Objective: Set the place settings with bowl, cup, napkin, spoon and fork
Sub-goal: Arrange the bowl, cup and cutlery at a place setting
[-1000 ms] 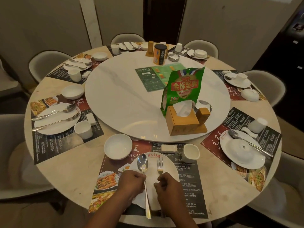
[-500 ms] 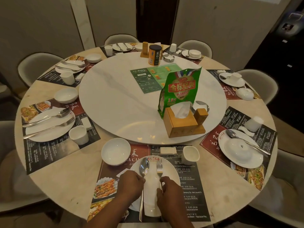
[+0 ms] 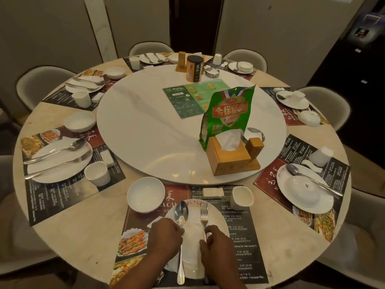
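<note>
Spoon [image 3: 181, 213] and fork [image 3: 204, 211] lie parallel, handles pointing back at the person; left hand [image 3: 166, 236] pinches the spoon, right hand [image 3: 216, 245] the fork.

Head camera — looking forward and down over the table [image 3: 83, 226].

Bare forearms [image 3: 135, 274], left hand [image 3: 165, 235], right hand [image 3: 216, 244]

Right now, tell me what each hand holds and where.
Left hand holds the spoon by its handle, just below its scoop; right hand holds the fork by its handle, below the tines.
</note>
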### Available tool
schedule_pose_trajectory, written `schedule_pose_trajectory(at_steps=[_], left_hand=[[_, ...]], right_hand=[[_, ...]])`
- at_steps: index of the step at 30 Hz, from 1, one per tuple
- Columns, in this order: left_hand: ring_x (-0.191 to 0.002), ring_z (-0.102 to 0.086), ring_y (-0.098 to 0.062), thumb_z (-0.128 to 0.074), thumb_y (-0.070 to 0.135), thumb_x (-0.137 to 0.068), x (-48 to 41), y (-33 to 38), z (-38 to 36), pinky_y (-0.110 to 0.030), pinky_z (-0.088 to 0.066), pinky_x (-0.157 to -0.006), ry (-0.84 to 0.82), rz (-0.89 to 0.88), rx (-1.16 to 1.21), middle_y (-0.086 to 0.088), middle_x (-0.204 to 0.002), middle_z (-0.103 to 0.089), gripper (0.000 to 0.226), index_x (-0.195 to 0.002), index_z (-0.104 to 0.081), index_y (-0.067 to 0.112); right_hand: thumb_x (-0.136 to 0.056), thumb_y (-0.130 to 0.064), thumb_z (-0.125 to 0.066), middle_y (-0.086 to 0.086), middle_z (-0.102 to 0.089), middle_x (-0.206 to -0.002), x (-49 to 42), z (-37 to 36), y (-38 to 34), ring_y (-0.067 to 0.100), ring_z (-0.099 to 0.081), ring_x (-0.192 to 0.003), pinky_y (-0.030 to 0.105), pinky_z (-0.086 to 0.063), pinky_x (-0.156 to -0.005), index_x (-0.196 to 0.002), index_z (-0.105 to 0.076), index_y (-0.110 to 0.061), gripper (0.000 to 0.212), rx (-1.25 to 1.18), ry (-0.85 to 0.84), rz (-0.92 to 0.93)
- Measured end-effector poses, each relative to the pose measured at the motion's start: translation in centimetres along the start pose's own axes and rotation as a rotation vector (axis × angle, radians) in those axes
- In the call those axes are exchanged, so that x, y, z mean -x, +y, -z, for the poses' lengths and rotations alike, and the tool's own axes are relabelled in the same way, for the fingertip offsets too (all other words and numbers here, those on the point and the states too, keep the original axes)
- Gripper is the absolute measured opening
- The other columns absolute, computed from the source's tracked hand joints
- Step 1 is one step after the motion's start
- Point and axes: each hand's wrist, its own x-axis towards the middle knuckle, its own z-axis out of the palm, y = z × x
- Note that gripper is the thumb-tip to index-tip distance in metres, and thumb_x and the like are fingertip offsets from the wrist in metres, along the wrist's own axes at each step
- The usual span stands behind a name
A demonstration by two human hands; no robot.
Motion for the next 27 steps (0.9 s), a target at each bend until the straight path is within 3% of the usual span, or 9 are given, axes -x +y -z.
schedule_pose_trajectory(at_steps=[13, 16, 20, 27], left_hand=[[-0.066, -0.063, -0.005, -0.068, 0.032, -0.086, 0.39, -0.11, -0.06, -0.017, -0.046, -0.063, 0.017, -0.006, 0.004, 0.007, -0.071, -0.072, 0.017, -0.077, -0.079, 0.022], [-0.065, -0.062, -0.004, -0.069, 0.032, -0.086, 0.53, -0.05, -0.08, -0.013, -0.039, -0.057, 0.028, -0.013, 0.003, 0.009, -0.073, -0.072, 0.014, -0.080, -0.079, 0.024], [-0.068, -0.064, -0.005, -0.068, 0.032, -0.086, 0.55, -0.04, -0.15, -0.016, -0.045, -0.065, 0.042, -0.033, -0.008, 0.008, -0.077, -0.073, 0.015, -0.082, -0.079, 0.023], [-0.067, -0.061, -0.005, -0.067, 0.029, -0.088, 0.50, -0.14, -0.51, -0.008, -0.034, -0.055, 0.053, -0.039, 0.027, 0.008, -0.081, -0.072, 0.013, -0.089, -0.079, 0.022]], right_hand=[[-0.087, -0.032, -0.066, -0.008, -0.065, -0.075, 0.08, -0.09, 0.52, 0.004, -0.061, -0.073, 0.021, -0.050, -0.072, -0.106, -0.057, -0.035, 0.022, -0.005, -0.017, 0.019], [-0.086, -0.031, -0.068, -0.008, -0.065, -0.073, -0.05, -0.15, 0.61, 0.004, -0.061, -0.071, 0.020, -0.049, -0.069, -0.104, -0.058, -0.034, 0.021, -0.013, -0.012, 0.019], [-0.086, -0.031, -0.069, -0.008, -0.064, -0.073, -0.08, -0.18, 0.75, 0.004, -0.061, -0.070, 0.019, -0.048, -0.068, -0.104, -0.057, -0.034, 0.022, -0.014, -0.014, 0.032], [-0.086, -0.031, -0.068, -0.009, -0.063, -0.073, -0.16, 0.01, 0.91, 0.004, -0.060, -0.072, 0.021, -0.047, -0.071, -0.106, -0.057, -0.032, 0.022, -0.005, -0.027, 0.054]])
